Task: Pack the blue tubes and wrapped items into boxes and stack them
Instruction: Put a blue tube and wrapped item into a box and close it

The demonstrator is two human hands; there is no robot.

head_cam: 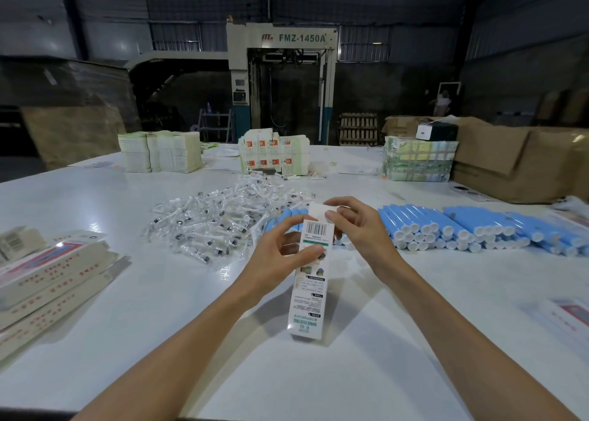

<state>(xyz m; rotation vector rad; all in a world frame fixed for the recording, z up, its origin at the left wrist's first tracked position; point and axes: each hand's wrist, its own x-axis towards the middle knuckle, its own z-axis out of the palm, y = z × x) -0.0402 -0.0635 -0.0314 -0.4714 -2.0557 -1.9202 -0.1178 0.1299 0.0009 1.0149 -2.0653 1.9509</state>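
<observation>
- Box [307, 296]: a long, narrow printed carton held upright over the near bench [159, 341]. Whether its lower end touches the bench cannot be told.
- Left grip [280, 255]: fingers curled round the box's upper left edge, thumb pressed on the printed face.
- Right grip [360, 232]: thumb and fingertips pinch the white top flap [317, 210], which stands open.
- Handling, box: judged light, thin card that dents easily. Hold it across the edges and corners, not the flat panels. Fold the flap along its crease.
- Packed boxes [54, 277]: stacked flat at the left, well apart from the hands.
- Wrapped items [216, 223]: a loose heap in clear film beyond the box. They are judged light and slippery. Pinch one by its body, not by the film tail.
- Tubes [462, 229]: blue with white caps, lying in rows at the right. They look rigid, smooth and prone to rolling. Take one mid-length.
- Flat cartons [159, 154]: stacked at the far edge.
</observation>
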